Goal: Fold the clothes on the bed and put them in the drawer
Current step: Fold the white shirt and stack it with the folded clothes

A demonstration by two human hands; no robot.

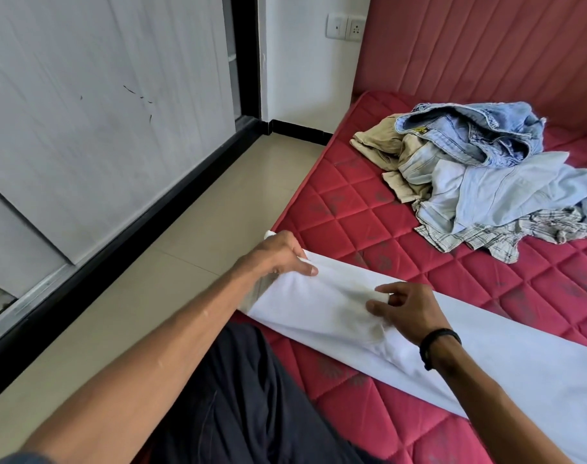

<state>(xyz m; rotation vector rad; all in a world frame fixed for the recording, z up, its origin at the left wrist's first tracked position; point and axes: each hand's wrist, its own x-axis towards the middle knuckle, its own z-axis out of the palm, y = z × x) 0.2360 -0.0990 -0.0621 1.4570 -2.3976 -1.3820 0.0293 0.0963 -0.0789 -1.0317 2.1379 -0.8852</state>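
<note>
A long white garment [486, 349] lies folded into a narrow strip across the red quilted mattress [369, 222], running from the bed's left edge toward the lower right. My left hand [278, 252] grips its end at the mattress edge, fingers curled over the cloth and thumb on top. My right hand [406, 309], with a black band on the wrist, pinches the fabric a little further along the strip. A heap of unfolded clothes [479, 182] sits farther back on the bed: blue jeans on top, a pale blue shirt, beige trousers and a checked shirt.
A red padded headboard [486, 45] rises behind the pile. Beige floor tiles [185, 229] run between the bed and a grey sliding wardrobe door [101, 112] on a black track. My dark-trousered leg [245, 396] is at the bed's edge. No drawer is in view.
</note>
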